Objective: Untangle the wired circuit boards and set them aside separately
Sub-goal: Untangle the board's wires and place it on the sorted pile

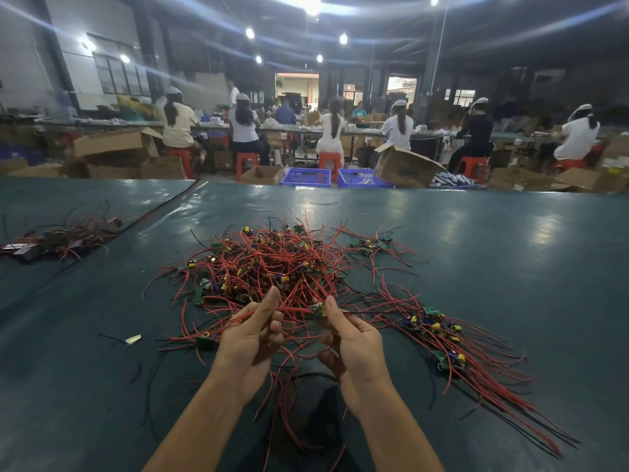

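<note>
A tangled heap of small green circuit boards with red and black wires (269,264) lies on the dark green table (476,240) just beyond my hands. My right hand (354,342) pinches one small green circuit board (318,309) between thumb and fingers at the heap's near edge. My left hand (252,338) holds several red wires, thumb raised, fingers curled round them. To the right, a row of separated boards (439,335) lies with their wires trailing toward the near right.
A second bundle of wires and dark parts (58,240) sits at the far left of the table. A small scrap (133,339) lies near left. Beyond the table, people sit on red stools at benches among cardboard boxes and blue crates (306,177).
</note>
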Motion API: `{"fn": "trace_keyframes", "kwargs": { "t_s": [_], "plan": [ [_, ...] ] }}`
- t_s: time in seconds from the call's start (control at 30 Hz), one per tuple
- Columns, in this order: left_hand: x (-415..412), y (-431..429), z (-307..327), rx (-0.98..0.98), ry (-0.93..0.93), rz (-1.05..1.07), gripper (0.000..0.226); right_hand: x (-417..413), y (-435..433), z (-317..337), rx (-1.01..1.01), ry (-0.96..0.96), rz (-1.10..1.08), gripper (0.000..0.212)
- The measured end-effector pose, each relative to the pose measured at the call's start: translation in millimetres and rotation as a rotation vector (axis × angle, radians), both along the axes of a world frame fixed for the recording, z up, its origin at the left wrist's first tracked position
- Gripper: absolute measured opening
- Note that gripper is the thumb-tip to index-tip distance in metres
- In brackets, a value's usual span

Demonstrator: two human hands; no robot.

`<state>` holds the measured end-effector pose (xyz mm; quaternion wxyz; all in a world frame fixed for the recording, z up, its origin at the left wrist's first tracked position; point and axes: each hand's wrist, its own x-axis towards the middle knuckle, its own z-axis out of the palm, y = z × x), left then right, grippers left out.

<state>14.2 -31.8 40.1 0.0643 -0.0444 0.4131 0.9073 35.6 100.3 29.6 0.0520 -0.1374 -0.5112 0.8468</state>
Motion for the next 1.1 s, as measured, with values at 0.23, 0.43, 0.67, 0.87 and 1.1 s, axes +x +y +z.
{"fn": "trace_keyframes", "kwargs": {
  "t_s": [0.23, 0.43, 0.67, 0.87, 1.1],
  "plan": [
    [-2.9, -5.4, 2.3, -0.102, 0.038, -0.102, 0.016, -1.5, 10.7, 1.3, -0.035, -0.041, -0.053, 0.018],
    [-4.7, -5.2, -1.8, -0.258, 0.111, 0.054, 0.03, -4.5, 13.0, 0.4, -0.06, -0.04, -0.106, 0.02],
    [-9.8, -17.0, -4.5, -0.603, 0.316, 0.222, 0.027, -6.0, 17.5, -0.6, -0.055, -0.026, -0.16, 0.021],
    [-10.3, -17.0, -2.4, -0.12, 0.032, 0.017, 0.03, -5.6, 13.8, 0.4, -0.064, 0.003, -0.141, 0.02],
    [-9.7, -15.3, -6.0, -0.764, 0.393, 0.249, 0.034, -6.8, 21.0, 0.2, -0.005, -0.021, -0.187, 0.023]
  ]
}}
